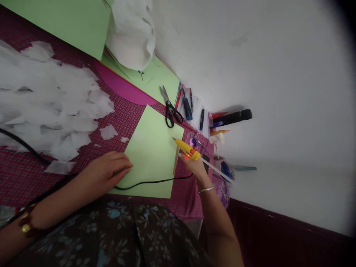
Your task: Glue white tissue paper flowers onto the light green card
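Note:
A yellow hot glue gun [189, 149] with a small glowing red light is gripped in my right hand [197, 166]. Its nozzle points left over a light green sheet of paper [150, 148], and a clear glue stick [218, 170] juts from its back. My left hand [115, 168] lies at the sheet's left edge, thumb and fingers drawn together; anything between them is hidden. The gun's black cord [155, 182] crosses the lower part of the sheet. Scissors with black handles [169, 111] rest at the sheet's upper right corner.
White tissue pieces [52, 100] pile on the checked cloth [122, 118] at left. Larger green sheets [69, 26] and a white crumpled bundle [132, 37] lie at the back. A blue cutter [187, 108] and pens sit near the wall [264, 92].

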Tool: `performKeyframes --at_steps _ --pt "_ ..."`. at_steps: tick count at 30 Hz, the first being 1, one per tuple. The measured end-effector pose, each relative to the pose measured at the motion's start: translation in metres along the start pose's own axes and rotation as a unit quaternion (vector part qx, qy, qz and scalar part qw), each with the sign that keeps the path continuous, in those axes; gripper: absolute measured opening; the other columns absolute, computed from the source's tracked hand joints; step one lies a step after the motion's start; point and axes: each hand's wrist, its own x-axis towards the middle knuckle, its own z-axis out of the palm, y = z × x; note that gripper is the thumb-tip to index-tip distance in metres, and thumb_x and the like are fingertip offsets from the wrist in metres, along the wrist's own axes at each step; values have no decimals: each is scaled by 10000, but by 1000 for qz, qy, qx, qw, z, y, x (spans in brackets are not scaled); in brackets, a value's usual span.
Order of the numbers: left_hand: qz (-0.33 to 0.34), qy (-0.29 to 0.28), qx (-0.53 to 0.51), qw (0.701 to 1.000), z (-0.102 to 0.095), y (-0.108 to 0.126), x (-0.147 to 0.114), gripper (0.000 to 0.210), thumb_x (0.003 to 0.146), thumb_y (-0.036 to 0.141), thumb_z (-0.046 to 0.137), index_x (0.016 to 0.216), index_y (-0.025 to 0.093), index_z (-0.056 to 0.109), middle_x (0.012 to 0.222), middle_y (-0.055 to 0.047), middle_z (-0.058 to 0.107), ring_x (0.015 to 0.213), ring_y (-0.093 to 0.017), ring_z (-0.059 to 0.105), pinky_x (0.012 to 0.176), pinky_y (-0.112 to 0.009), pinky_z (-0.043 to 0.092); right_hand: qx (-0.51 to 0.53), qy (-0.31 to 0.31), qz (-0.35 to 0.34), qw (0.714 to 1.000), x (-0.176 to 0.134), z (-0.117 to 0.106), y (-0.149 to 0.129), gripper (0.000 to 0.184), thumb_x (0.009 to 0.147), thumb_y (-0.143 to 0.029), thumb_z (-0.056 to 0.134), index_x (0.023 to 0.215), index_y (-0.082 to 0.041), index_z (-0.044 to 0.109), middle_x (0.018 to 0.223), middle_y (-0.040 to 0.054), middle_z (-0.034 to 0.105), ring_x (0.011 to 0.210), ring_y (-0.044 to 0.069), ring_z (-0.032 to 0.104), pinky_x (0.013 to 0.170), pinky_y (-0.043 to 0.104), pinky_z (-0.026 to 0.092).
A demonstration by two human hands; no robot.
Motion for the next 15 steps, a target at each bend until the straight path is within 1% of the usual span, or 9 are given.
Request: performKeyframes --at_steps 5,7,12,15 --pt "-2 -5 -1 1000 -1 1 0 276 958 322 452 915 209 700 960 -49 695 926 -198 611 827 -328 489 23 -33 -12 999 0 -2 -1 325 680 -441 742 787 -150 647 719 15 628 621 122 532 605 265 474" --pt "-3 -7 -3 1000 -1 2 1 275 957 319 453 912 209 701 953 -48 695 920 -198 612 822 -326 490 45 -36 -12 998 1 -2 0 327 680 -444 741 796 -152 651 730 11 634 621 115 537 601 254 468" --pt "0 -2 -4 1000 -2 2 1 269 956 314 456 909 209 699 949 -47 695 914 -197 613 813 -331 489 70 5 5 997 2 3 1 349 663 -440 737 871 -167 676 815 36 682 722 153 607 675 278 512" --pt "0 5 -11 1000 -1 1 0 268 952 315 462 904 210 704 946 -45 697 913 -196 616 808 -331 490 70 19 21 997 3 4 -3 345 655 -436 726 864 -167 671 783 39 678 701 163 611 632 278 512"
